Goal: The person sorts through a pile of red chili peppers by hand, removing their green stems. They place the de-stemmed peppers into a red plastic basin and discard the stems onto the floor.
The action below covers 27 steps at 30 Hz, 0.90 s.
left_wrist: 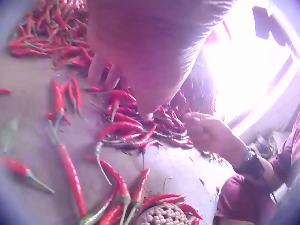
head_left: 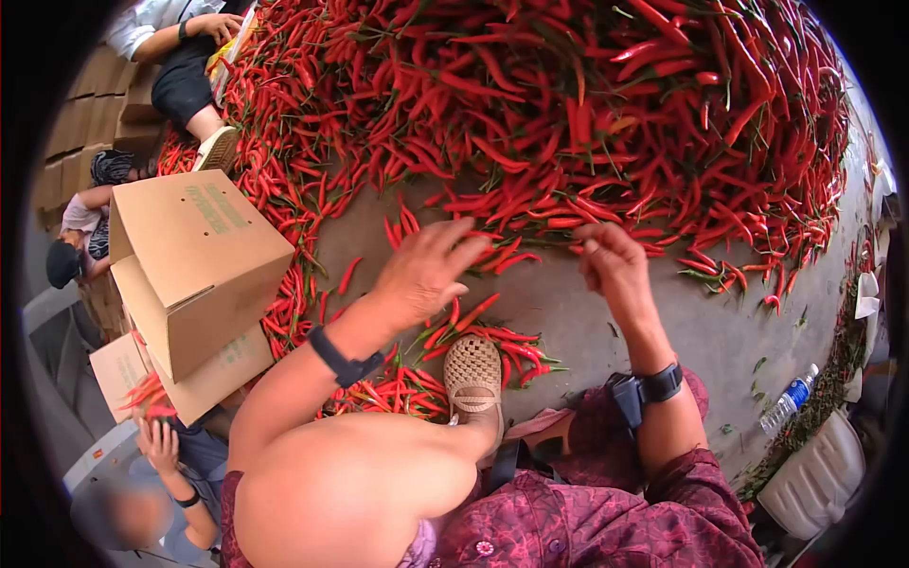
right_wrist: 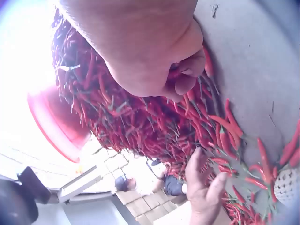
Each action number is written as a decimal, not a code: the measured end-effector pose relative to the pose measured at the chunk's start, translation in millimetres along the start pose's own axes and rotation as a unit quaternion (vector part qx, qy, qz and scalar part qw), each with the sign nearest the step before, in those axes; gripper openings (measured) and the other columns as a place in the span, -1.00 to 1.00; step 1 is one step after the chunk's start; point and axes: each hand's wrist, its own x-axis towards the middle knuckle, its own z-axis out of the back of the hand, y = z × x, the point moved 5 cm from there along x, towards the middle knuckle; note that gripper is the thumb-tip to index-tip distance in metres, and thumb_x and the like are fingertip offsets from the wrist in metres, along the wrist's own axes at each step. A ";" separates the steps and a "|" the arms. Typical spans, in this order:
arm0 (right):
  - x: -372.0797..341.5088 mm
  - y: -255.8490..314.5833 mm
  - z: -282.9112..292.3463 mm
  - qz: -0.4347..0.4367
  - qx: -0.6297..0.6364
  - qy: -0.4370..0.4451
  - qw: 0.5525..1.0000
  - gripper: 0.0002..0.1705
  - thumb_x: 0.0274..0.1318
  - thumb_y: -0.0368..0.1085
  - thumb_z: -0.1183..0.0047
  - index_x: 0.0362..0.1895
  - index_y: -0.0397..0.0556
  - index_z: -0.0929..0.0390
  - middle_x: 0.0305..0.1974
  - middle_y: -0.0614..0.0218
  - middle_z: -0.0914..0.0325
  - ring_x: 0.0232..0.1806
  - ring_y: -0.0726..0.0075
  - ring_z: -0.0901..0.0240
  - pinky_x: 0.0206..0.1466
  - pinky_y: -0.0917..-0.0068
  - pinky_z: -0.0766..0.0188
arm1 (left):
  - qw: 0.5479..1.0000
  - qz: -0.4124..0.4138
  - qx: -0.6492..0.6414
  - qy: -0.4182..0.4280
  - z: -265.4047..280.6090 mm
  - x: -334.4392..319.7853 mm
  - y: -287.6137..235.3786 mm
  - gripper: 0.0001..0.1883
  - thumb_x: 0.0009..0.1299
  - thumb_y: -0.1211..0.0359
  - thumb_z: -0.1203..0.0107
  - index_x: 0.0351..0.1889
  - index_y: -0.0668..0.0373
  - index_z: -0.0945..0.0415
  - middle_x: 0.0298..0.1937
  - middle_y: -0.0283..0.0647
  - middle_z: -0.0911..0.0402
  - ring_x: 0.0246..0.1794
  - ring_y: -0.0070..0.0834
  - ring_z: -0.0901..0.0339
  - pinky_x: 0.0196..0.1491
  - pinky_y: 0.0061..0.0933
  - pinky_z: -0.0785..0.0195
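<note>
Red chilies lie in a large heap (head_left: 530, 123) across the top of the head view. My left hand (head_left: 421, 270) is over the floor at the heap's near edge, its fingers spread and nothing seen in its grip. To the right, my right hand (head_left: 614, 265) has its fingers curled at the same edge; in the right wrist view a bit of red shows between the thumb and fingers of this hand (right_wrist: 185, 75), apparently a chili. A smaller group of chilies (head_left: 516, 346) surrounds a woven shoe (head_left: 472, 371). The left wrist view shows loose chilies (left_wrist: 72, 178) below the left hand (left_wrist: 140, 56).
Open cardboard boxes (head_left: 204, 246) stand at the left, with a person (head_left: 175, 492) beside them holding chilies. Another person (head_left: 189, 76) sits at the upper left. A plastic bottle (head_left: 791, 399) and a pale plastic stool (head_left: 814, 473) are at the right. A red basin (right_wrist: 58, 124) shows beyond the heap.
</note>
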 end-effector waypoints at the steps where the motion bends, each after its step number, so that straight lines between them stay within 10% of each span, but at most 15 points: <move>1: -1.3 4.4 7.2 0.002 0.017 -0.032 0.999 -0.81 0.27 -0.36 0.10 -0.12 -0.07 -0.53 -0.59 0.55 -0.37 -0.62 0.71 -0.22 -0.59 0.71 -0.10 | 0.998 -0.042 0.037 0.020 -9.1 5.6 -8.6 -0.38 0.05 0.35 -0.26 0.15 0.02 -0.37 0.23 -0.14 -0.32 0.20 -0.06 -0.28 0.16 -0.11 -0.27; 9: 7.9 5.4 44.3 0.091 0.042 -0.105 0.989 -0.79 0.28 -0.37 0.12 -0.08 -0.05 -0.52 -0.62 0.55 -0.36 -0.71 0.73 -0.13 -0.67 0.71 0.00 | 0.992 0.090 0.086 0.015 -13.7 -99.6 85.1 -0.67 0.07 0.51 -0.09 -0.16 0.03 -0.50 0.07 -0.12 -0.41 0.10 -0.06 -0.36 0.04 -0.07 -0.31; 12: 20.7 3.0 44.2 0.124 -0.109 -0.138 0.977 -0.70 0.23 -0.43 0.13 0.04 -0.10 -0.48 -0.46 0.49 -0.48 -0.54 0.59 -0.34 -0.48 0.66 -0.30 | 0.959 0.218 0.074 0.168 -6.6 -118.6 101.5 -0.77 0.06 0.51 -0.12 -0.29 0.11 -0.48 -0.06 -0.14 -0.48 -0.03 -0.09 -0.44 -0.01 -0.13 -0.35; 13: 25.8 -5.2 37.5 0.151 -0.183 -0.151 0.960 -0.67 0.22 -0.44 0.14 0.07 -0.10 -0.47 -0.41 0.49 -0.52 -0.49 0.54 -0.38 -0.42 0.64 -0.37 | 0.974 0.197 0.049 0.098 1.7 -110.0 97.8 -0.79 0.06 0.51 -0.13 -0.31 0.13 -0.47 -0.10 -0.15 -0.49 -0.06 -0.10 -0.45 -0.03 -0.15 -0.35; 14: 31.8 -29.7 18.4 0.131 -0.039 -0.087 0.987 -0.57 0.13 -0.48 0.15 0.12 -0.08 -0.43 -0.25 0.31 -0.61 -0.34 0.28 -0.54 -0.24 0.43 -0.49 | 0.984 0.175 0.024 0.028 11.8 -93.2 89.8 -0.80 0.05 0.50 -0.15 -0.33 0.16 -0.46 -0.14 -0.16 -0.50 -0.09 -0.11 -0.46 -0.05 -0.17 -0.36; 17: 2.8 -32.1 -30.3 0.204 -0.406 0.067 0.888 -0.48 0.00 -0.42 0.10 0.15 0.00 -0.42 -0.16 -0.11 -0.54 -0.11 -0.11 -0.50 -0.11 0.11 -0.46 | 0.985 0.156 -0.026 -0.069 47.3 -48.0 76.4 -0.78 0.06 0.52 -0.17 -0.30 0.23 -0.46 -0.24 -0.12 -0.52 -0.16 -0.10 -0.50 -0.11 -0.25 -0.38; 19: -9.3 -34.1 -42.2 0.102 -0.444 0.228 0.861 -0.52 0.03 -0.36 0.07 0.12 0.00 -0.45 -0.18 -0.07 -0.56 -0.15 -0.17 -0.49 -0.11 0.12 -0.47 | 0.975 0.179 -0.089 -0.092 58.0 -32.0 85.7 -0.78 0.09 0.53 -0.16 -0.27 0.24 -0.47 -0.25 -0.10 -0.53 -0.18 -0.11 -0.52 -0.13 -0.27 -0.39; 21: -10.8 -13.9 -24.9 0.089 -0.419 0.210 0.879 -0.57 0.02 -0.40 0.07 0.05 -0.05 -0.51 -0.20 -0.05 -0.57 -0.19 -0.12 -0.54 -0.13 0.13 -0.47 | 0.975 0.186 -0.098 -0.067 62.4 -19.0 90.9 -0.77 0.12 0.53 -0.14 -0.23 0.26 -0.48 -0.28 -0.07 -0.54 -0.24 -0.12 -0.54 -0.17 -0.29 -0.41; 23: -5.0 2.1 5.3 0.027 -0.272 0.079 0.959 -0.67 0.12 -0.46 0.07 -0.02 -0.06 -0.55 -0.64 0.51 -0.32 -0.62 0.67 -0.27 -0.59 0.55 -0.26 | 0.974 0.177 -0.127 -0.067 59.4 -6.1 91.6 -0.78 0.12 0.53 -0.14 -0.24 0.26 -0.49 -0.30 -0.06 -0.55 -0.27 -0.13 -0.55 -0.19 -0.30 -0.42; 27: 15.1 31.1 40.8 0.053 0.043 -0.025 0.997 -0.75 0.28 -0.36 0.14 -0.04 -0.15 -0.50 -0.68 0.54 -0.27 -0.72 0.70 -0.12 -0.69 0.69 0.00 | 0.996 0.020 -0.056 -0.065 34.8 29.2 54.8 -0.63 0.11 0.41 -0.22 -0.09 0.21 -0.47 -0.13 -0.09 -0.51 -0.08 -0.20 -0.50 -0.04 -0.30 -0.37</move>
